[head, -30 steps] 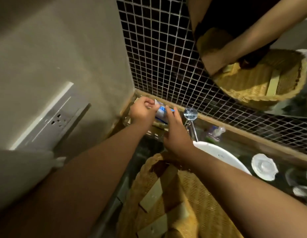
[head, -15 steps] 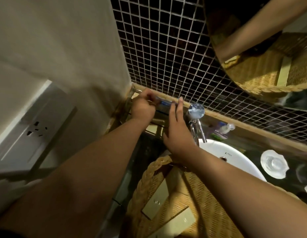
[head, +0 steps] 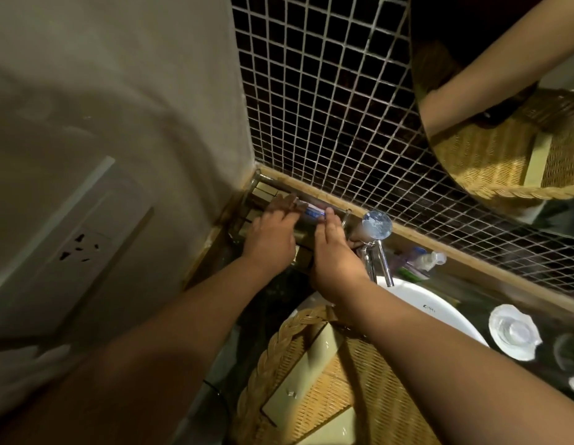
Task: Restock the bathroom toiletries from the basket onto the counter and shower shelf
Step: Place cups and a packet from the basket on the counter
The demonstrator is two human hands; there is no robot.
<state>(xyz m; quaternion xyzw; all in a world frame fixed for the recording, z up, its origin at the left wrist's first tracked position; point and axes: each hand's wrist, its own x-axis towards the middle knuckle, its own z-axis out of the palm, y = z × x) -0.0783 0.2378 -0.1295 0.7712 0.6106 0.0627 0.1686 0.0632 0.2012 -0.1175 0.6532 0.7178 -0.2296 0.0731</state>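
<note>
Lying on the corner rack beside the tap, the blue-and-white tube is judged light, soft-walled and slippery: of the hands, the left hand grips its end and the right hand presses straight fingers alongside, so a gentle mid-body hold is advised.

I see both hands at the wire rack in the corner. The left hand lies over a blue-and-white box, its fingers blurred. The right hand touches the box's end with straight fingers. The wicker basket sits under the right forearm.
</note>
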